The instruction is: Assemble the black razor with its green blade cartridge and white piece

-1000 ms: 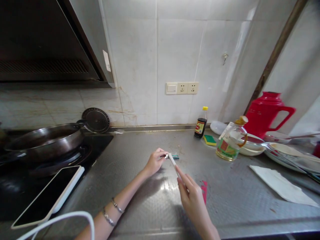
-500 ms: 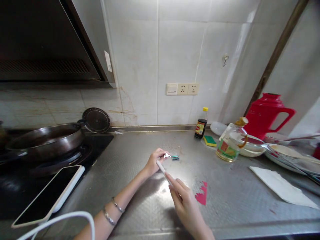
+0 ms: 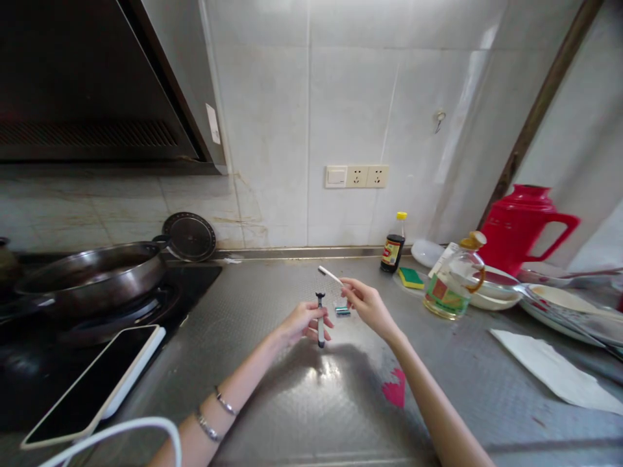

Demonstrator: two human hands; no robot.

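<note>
My left hand (image 3: 302, 322) is closed around a razor handle (image 3: 320, 322), held nearly upright. The handle is pale grey with a black forked top and a dark lower end; no blade head sits on the fork. To its right, my right hand (image 3: 365, 301) pinches a slim white stick (image 3: 331, 276) with a dark tip, which may be a small brush. The stick slants up and left above the razor handle, apart from it. Between the hands, a small teal razor cartridge (image 3: 343, 311) lies on the steel counter (image 3: 272, 408).
At left are a pan (image 3: 97, 275) on the black stove and a phone (image 3: 92, 383) on a white power bank. A soy sauce bottle (image 3: 392, 250), sponge (image 3: 411, 278), glass jug (image 3: 450, 292), red thermos (image 3: 518, 230) and paper (image 3: 555, 373) stand or lie at right, with a pink scrap (image 3: 394, 389) nearer.
My right hand has moved up and away with the white stick, from below my left hand to its upper right. My left hand has drawn slightly nearer, and the razor handle now shows upright in it.
</note>
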